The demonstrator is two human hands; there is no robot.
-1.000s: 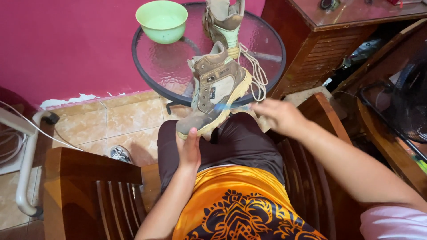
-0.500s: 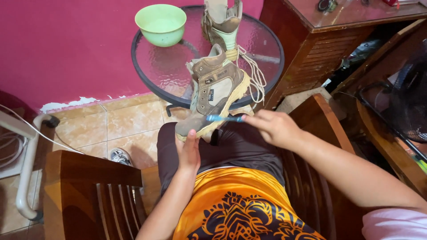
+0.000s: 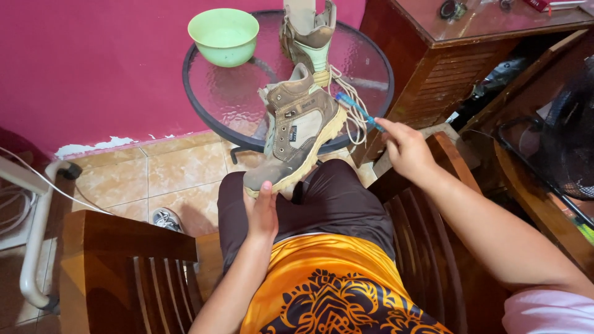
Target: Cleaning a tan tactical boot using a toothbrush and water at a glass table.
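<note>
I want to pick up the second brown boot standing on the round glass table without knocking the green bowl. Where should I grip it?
Grip the standing brown boot by its tall open ankle collar, coming from above and the right. It stands upright with the shaft topmost, and the green bowl sits apart on its left. Its loose laces trail right, so lift straight up.

brown boot (image 3: 297, 133); blue toothbrush (image 3: 357, 111); green bowl (image 3: 223, 35); magenta wall (image 3: 93, 62)

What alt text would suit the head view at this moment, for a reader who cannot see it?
Seen from above, a seated person's left hand props a brown hiking boot by its toe on their knee, while the right hand holds a blue toothbrush beside it. Behind, a round glass table carries a second boot and a green bowl.
</note>
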